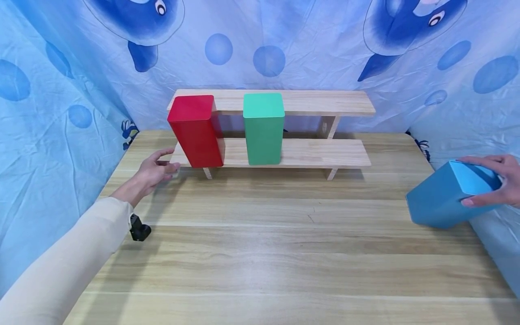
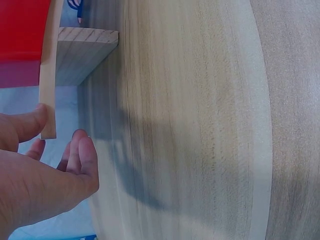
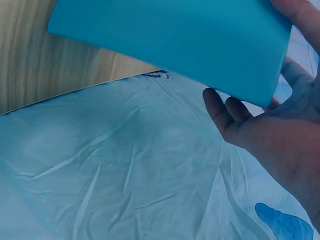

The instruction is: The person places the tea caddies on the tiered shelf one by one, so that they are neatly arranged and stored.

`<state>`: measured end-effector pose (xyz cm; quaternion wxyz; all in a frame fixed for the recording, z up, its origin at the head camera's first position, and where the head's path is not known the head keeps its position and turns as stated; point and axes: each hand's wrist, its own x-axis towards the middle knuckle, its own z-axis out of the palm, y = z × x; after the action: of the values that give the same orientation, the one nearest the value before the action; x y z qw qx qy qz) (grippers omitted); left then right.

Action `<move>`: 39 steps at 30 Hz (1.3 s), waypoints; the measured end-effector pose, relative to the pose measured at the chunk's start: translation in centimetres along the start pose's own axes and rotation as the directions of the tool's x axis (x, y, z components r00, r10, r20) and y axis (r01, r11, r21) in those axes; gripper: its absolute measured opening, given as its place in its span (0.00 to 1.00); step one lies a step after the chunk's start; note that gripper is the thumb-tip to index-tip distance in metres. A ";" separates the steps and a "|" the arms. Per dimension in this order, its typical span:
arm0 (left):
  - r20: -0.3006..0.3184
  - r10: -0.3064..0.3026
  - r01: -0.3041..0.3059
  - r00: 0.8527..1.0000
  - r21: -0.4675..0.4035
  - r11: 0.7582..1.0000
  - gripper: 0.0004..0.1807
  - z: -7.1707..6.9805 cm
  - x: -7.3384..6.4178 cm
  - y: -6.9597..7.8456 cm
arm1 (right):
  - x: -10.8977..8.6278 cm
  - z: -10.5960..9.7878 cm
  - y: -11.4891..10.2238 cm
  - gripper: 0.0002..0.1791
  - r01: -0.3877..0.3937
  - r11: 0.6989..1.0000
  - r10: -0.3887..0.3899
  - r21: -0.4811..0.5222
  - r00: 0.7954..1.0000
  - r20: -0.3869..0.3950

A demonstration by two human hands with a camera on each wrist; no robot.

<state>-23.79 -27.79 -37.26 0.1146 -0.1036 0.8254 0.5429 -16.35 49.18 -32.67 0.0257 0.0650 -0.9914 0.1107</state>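
My right hand [image 1: 501, 180] grips one end of a blue rectangular box [image 1: 440, 198], thumb on the near side and fingers across the far side. The box leans over the table's right edge; whether its lower corner touches the tabletop cannot be told. In the right wrist view, fingers [image 3: 235, 112] lie along the blue box [image 3: 175, 45]. At the left end of a two-tier wooden shelf [image 1: 321, 151], my left hand [image 1: 152, 171] stays loosely bent. Its thumb [image 2: 32, 122] meets the lower board's end [image 2: 48, 120], while the other visible fingertips stand apart from it.
A red box [image 1: 199, 140] stands on the lower board's left part, with a green box [image 1: 263, 135] right of it. Blue dolphin-print cloth [image 1: 252, 27] surrounds the wooden table [image 1: 252, 253] at back and sides. A small black device [image 1: 139, 229] sits at my left wrist.
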 end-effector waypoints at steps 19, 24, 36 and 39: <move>0.004 0.009 -0.009 1.000 -0.002 1.000 0.40 -0.1 -0.1 -0.1 | -0.1 -0.6 -3.9 0.60 -0.062 0.996 0.062 0.071 0.998 0.006; -0.002 -0.003 0.003 1.000 -0.012 1.000 0.40 0.0 0.0 0.0 | 0.4 -0.8 -4.5 0.59 0.021 0.995 -0.016 0.101 0.999 -0.049; -0.002 0.004 -0.004 1.000 -0.015 1.000 0.40 0.0 0.0 0.0 | 1.1 -1.5 -6.3 0.59 0.088 0.989 -0.081 0.117 0.995 -0.060; -0.002 0.006 -0.006 1.000 -0.016 1.000 0.40 0.0 0.0 0.0 | 1.1 -1.6 -6.7 0.58 0.086 0.989 -0.080 0.123 0.995 -0.053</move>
<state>-23.77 -27.79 -37.29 0.1114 -0.1026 0.8215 0.5497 -16.48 42.95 -29.56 0.0498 0.1053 -0.9780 0.1732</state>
